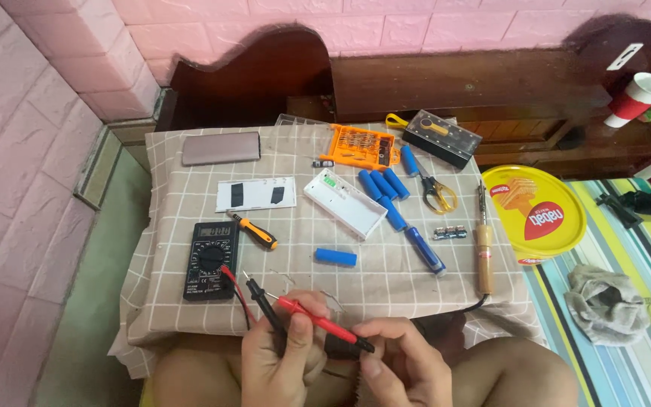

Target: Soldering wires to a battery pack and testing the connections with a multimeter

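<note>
Both hands work at the 6 o'clock edge of the cloth-covered counter (pixel 190 301); left hand (pixel 280 362) is closed around the slim red and black multimeter probes (pixel 318 320); right hand (pixel 404 362) pinches a small dark part at their tips; steady both tips firmly; black digital multimeter (pixel 211 260) lies at 10 o'clock.

multimeter (pixel 211 261) left of lone battery (pixel 335 257), soldering iron (pixel 484 252) far right
</note>
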